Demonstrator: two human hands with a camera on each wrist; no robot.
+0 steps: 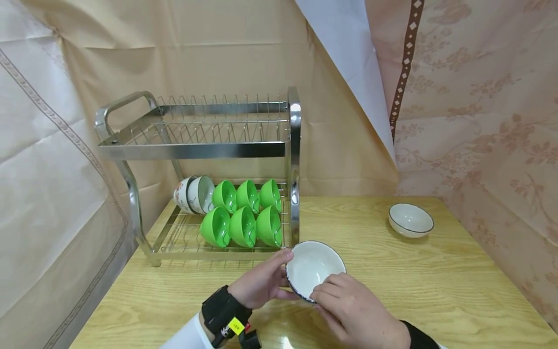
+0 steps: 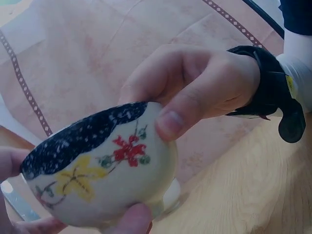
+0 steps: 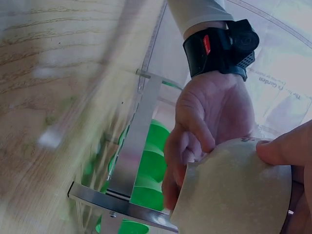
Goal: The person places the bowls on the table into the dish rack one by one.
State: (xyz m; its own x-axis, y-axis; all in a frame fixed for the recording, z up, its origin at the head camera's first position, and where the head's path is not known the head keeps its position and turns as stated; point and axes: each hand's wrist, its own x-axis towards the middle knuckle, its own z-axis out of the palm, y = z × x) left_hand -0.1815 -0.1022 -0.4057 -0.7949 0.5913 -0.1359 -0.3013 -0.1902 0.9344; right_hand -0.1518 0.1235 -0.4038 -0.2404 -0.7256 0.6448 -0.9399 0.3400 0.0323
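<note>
A white bowl (image 1: 315, 267) with a dark rim is held tilted between both hands, its inside toward the head camera. Red and yellow flowers and a speckled dark blue band decorate the outside of the bowl (image 2: 117, 161) in the left wrist view. My left hand (image 1: 263, 281) grips it from the left, thumb by the rim and fingers beneath. From the lower right, my right hand (image 1: 359, 310) pinches the rim, fingers over the inside and thumb outside, as the right hand (image 2: 195, 80) shows in the left wrist view.
A two-tier metal dish rack (image 1: 196, 151) stands at left on the wooden table (image 1: 436, 281). Its lower tier holds several green bowls (image 1: 242, 227) in two rows and two patterned white bowls (image 1: 201, 194). Another white bowl (image 1: 410, 220) sits at the table's right rear. Curtains (image 1: 488, 121) hang behind.
</note>
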